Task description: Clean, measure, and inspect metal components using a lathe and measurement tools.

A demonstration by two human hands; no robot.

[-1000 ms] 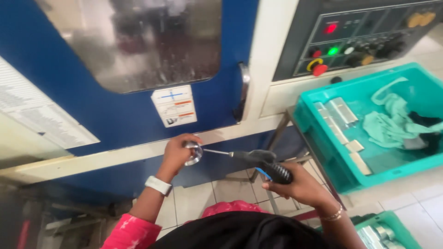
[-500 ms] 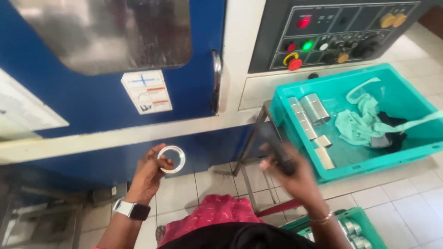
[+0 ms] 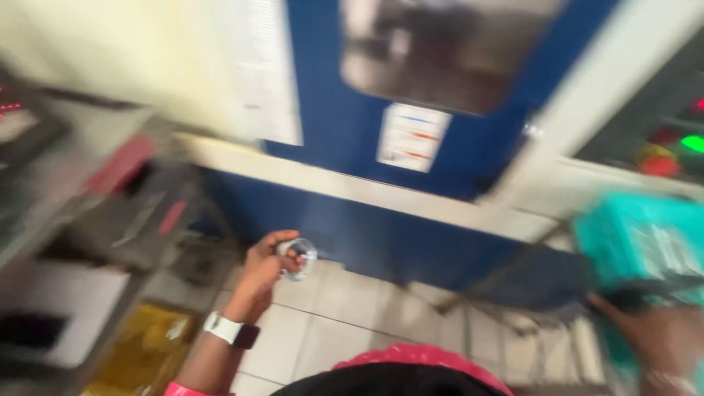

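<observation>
Left hand (image 3: 265, 273) raised over the tiled floor (image 3: 345, 323), grip closed narrow on a small metal ring (image 3: 298, 258): fingers curled round its near edge, thumb pressed on the rim. White-strapped wristwatch (image 3: 231, 331) on that wrist, below the grip. Ring shiny, silvery, round with an open centre, tilted toward the camera, smeared by motion blur; finer detail not readable. Left of and below the grip, a blurred yellow container (image 3: 147, 348) on the floor under grey machine parts. Above and just right of the grip, a blue machine door (image 3: 345, 139) with a cream ledge (image 3: 345, 187) across it and a white sticker (image 3: 413, 136). Far right of that grip, right hand (image 3: 664, 337) low at the picture's edge, heavily blurred, closed on a dark handle (image 3: 645, 296); exact finger spread impossible to tell. Just above this hand, a teal bin (image 3: 638, 235). Higher still, a control panel with a green lamp (image 3: 691, 143).
</observation>
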